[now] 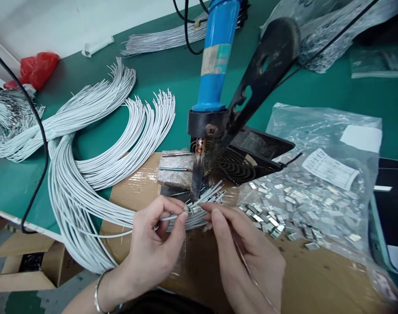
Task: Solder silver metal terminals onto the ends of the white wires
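Observation:
My left hand [154, 246] pinches a thin white wire [146, 220] near its stripped end, holding it under the tip of a soldering iron [199, 172]. The iron has a blue handle [216, 56] and sits fixed in a black stand [251, 87]. My right hand [247, 257] is closed in a pinch on a thin strand of solder wire [251, 274], its fingertips meeting the left hand's just below the iron tip. A small metal piece sits at the wire end between the fingertips. A fan of wire ends [210, 194] lies under the iron.
A large bundle of white wires [97, 170] curves across the green table on the left. A clear bag of small metal terminals [303, 205] lies right. A black fan [247, 159] sits behind the iron. Cardboard [316, 279] covers the work spot; a red bag [37, 67] lies far left.

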A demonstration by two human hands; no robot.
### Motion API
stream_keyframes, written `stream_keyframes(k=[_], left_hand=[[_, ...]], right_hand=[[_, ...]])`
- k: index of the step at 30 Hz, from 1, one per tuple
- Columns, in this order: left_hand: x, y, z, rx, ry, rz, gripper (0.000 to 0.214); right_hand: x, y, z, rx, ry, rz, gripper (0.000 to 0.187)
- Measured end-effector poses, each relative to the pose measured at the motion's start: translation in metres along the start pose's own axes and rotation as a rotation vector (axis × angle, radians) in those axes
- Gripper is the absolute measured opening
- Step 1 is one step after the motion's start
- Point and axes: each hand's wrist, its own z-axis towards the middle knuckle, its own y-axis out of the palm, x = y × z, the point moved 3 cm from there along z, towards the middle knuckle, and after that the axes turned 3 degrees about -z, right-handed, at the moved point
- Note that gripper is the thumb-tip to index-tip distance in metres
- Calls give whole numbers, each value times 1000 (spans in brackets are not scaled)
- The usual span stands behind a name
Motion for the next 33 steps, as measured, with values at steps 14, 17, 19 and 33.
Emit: stream_keyframes(k=[14,17,19,33], left_hand=[[4,0,-8,30,45,44,12],[5,1,-10,31,72,73,13],[5,2,-12,28,83,73,12],[-1,2,-17,-37,-6,-9,11]], right_hand=[[-3,5,-2,-11,-123,132,15],[-3,5,-2,-16,-133,124,15],[-4,5,-2,-19,-140,116,14],[4,-2,-5,1,-14,321,44]])
